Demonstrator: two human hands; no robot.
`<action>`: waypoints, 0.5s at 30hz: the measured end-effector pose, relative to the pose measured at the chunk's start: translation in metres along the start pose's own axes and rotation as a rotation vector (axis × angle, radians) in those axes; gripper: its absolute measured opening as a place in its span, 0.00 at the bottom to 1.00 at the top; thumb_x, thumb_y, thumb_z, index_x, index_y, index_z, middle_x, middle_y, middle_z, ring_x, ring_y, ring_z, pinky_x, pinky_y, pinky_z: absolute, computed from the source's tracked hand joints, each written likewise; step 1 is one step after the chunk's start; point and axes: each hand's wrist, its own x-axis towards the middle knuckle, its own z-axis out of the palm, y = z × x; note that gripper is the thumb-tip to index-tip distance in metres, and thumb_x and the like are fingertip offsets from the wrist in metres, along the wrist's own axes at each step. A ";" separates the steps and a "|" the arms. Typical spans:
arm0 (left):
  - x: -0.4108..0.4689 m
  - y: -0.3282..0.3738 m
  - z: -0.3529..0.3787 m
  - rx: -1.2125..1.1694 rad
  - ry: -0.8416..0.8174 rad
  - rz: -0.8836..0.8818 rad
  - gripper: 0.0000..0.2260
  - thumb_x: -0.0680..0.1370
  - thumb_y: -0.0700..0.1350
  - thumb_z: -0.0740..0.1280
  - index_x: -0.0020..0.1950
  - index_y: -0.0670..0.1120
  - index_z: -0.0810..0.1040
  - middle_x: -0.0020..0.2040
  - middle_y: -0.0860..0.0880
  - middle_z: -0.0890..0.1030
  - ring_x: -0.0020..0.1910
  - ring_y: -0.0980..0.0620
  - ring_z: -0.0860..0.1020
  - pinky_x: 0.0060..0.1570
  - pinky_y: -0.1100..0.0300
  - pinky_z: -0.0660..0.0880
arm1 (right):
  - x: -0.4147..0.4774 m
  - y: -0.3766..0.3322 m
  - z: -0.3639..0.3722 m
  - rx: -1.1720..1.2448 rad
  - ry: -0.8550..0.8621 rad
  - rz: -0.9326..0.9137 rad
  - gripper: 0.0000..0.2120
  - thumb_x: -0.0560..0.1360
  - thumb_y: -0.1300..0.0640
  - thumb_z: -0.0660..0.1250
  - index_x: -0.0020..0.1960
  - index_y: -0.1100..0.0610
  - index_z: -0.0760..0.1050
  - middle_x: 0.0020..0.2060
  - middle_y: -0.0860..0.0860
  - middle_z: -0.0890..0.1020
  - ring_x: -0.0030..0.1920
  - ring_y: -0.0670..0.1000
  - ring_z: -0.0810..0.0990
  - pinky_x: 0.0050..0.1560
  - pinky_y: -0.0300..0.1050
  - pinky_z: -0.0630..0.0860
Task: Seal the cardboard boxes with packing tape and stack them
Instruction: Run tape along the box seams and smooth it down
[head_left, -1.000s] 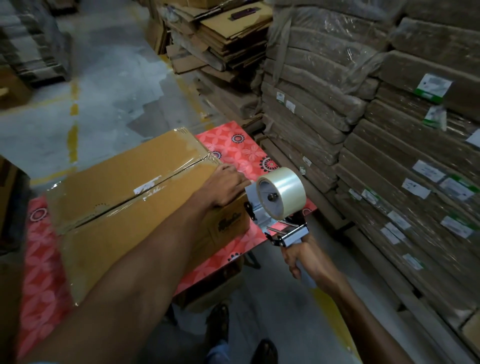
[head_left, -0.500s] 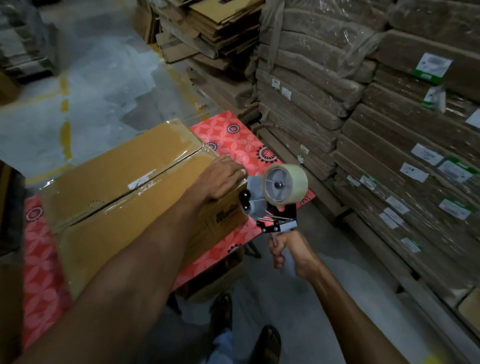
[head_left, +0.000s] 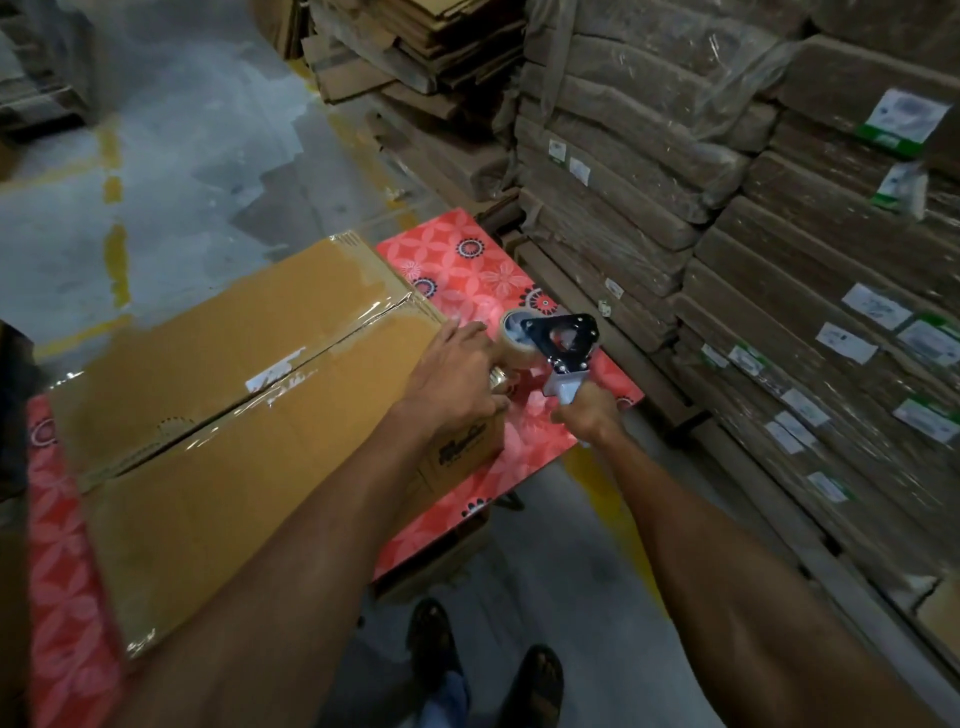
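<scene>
A large brown cardboard box (head_left: 218, 395) lies on a red flower-patterned table (head_left: 467, 275), with clear tape shining along its centre seam. My left hand (head_left: 457, 374) rests flat on the box's right end, fingers at the edge. My right hand (head_left: 584, 415) grips the handle of a tape dispenser (head_left: 558, 343), whose clear tape roll (head_left: 517, 335) sits against the right end of the box, beside my left fingers.
Tall stacks of flattened cartons wrapped in plastic (head_left: 779, 260) stand close on the right. More loose flat cardboard (head_left: 415, 52) is piled at the back. Grey concrete floor with yellow lines (head_left: 114, 208) lies beyond the table. My sandalled feet (head_left: 488, 660) stand below.
My right hand has turned the dispenser over and brought it up and left to the box's right end. My left hand has stayed on the box edge.
</scene>
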 end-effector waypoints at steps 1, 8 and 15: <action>-0.001 0.001 0.000 -0.003 -0.002 0.009 0.28 0.72 0.65 0.70 0.70 0.58 0.72 0.75 0.49 0.69 0.79 0.49 0.56 0.79 0.46 0.43 | 0.008 -0.003 0.004 -0.050 -0.013 -0.002 0.15 0.72 0.58 0.75 0.55 0.65 0.80 0.51 0.61 0.83 0.50 0.59 0.82 0.41 0.46 0.74; -0.001 -0.065 -0.018 -0.172 0.111 -0.100 0.35 0.79 0.70 0.48 0.80 0.51 0.56 0.81 0.49 0.55 0.80 0.50 0.50 0.78 0.44 0.42 | 0.040 -0.022 0.016 -0.391 -0.024 -0.014 0.14 0.74 0.54 0.70 0.56 0.60 0.81 0.58 0.61 0.82 0.58 0.61 0.81 0.55 0.49 0.77; 0.033 -0.199 -0.046 -0.099 0.032 -0.295 0.31 0.83 0.63 0.46 0.83 0.48 0.48 0.83 0.51 0.48 0.81 0.50 0.45 0.78 0.44 0.43 | 0.022 -0.223 0.003 -0.153 0.217 -0.617 0.13 0.73 0.66 0.64 0.56 0.62 0.82 0.52 0.59 0.85 0.54 0.58 0.82 0.53 0.47 0.75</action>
